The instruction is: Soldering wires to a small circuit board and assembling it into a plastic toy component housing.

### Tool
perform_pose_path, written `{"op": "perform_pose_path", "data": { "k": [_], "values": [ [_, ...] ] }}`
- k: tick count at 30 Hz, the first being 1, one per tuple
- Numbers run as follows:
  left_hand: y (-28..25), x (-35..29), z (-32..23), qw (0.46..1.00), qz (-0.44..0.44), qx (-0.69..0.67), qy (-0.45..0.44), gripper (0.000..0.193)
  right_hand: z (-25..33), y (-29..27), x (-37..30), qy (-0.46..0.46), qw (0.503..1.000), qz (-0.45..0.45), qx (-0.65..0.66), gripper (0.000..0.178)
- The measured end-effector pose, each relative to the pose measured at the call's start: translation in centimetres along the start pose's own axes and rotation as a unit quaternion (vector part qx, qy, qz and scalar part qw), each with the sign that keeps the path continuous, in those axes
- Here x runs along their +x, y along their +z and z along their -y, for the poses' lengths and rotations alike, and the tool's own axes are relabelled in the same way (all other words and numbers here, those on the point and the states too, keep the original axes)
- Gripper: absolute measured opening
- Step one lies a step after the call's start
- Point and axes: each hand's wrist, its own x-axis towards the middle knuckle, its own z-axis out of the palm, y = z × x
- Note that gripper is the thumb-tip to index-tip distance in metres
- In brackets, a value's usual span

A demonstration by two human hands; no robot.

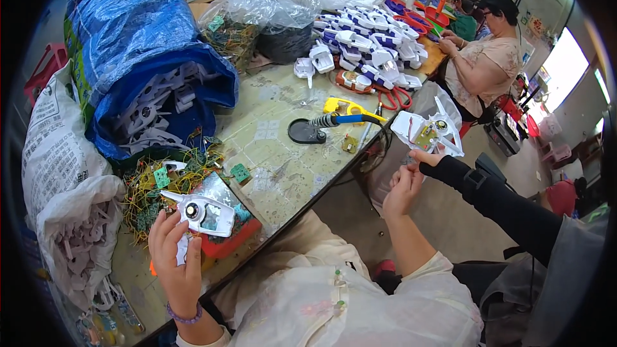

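My left hand (pixel 177 254) has its fingers at the near left edge of a white plastic housing (pixel 205 214) with a round black-and-metal part in it. The housing sits over a shiny plate on a red box (pixel 231 241). A small white piece (pixel 182 249) shows by my left thumb. My right hand (pixel 402 189) is raised off the table's edge, fingers curled and pinched together; what they hold, if anything, is too small to make out. Right beside it, a co-worker's hand (pixel 427 157) in a black sleeve holds another white housing (pixel 429 130) with a circuit board inside.
A soldering iron (pixel 334 119) rests in its black stand, near a yellow tool (pixel 350 108) and red-handled scissors (pixel 395 97). White-and-purple housings (pixel 369 45) are heaped behind. Wires (pixel 144 186), a blue sack (pixel 138 19) and a white sack (pixel 58 122) stand left. Another person (pixel 482 58) sits farther right.
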Motion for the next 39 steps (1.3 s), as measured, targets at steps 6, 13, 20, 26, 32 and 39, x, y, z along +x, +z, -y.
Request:
{"op": "perform_pose_path", "data": {
  "k": [6, 13, 20, 26, 32, 39],
  "values": [
    [0.7, -0.3, -0.3, 1.000, 0.013, -0.020, 0.019, 0.025, -2.2, 0.2, 2.5, -0.025, 0.997, 0.047, -0.047, 0.027],
    [0.9, -0.6, -0.6, 0.998, 0.034, -0.016, 0.044, 0.026, -1.7, 3.7, 4.3, -0.037, 0.999, -0.036, -0.016, 0.033],
    [1.1, -0.8, -1.2, 0.997, 0.057, -0.001, 0.047, 0.027, -0.1, 4.5, 5.0, -0.102, 0.994, 0.027, -0.012, 0.034],
    [1.1, -0.7, -1.4, 0.997, 0.068, -0.009, 0.046, 0.027, 0.5, 4.8, 4.2, -0.118, 0.992, 0.045, -0.025, 0.034],
    [0.9, -0.9, -1.4, 0.996, 0.074, -0.009, 0.044, 0.027, 0.8, 5.4, 3.5, -0.118, 0.992, 0.055, 0.005, 0.034],
    [1.2, -0.9, -1.6, 0.996, 0.068, 0.013, 0.053, 0.029, 1.6, 5.8, 2.6, -0.125, 0.989, 0.081, 0.010, 0.034]
  ]
}}
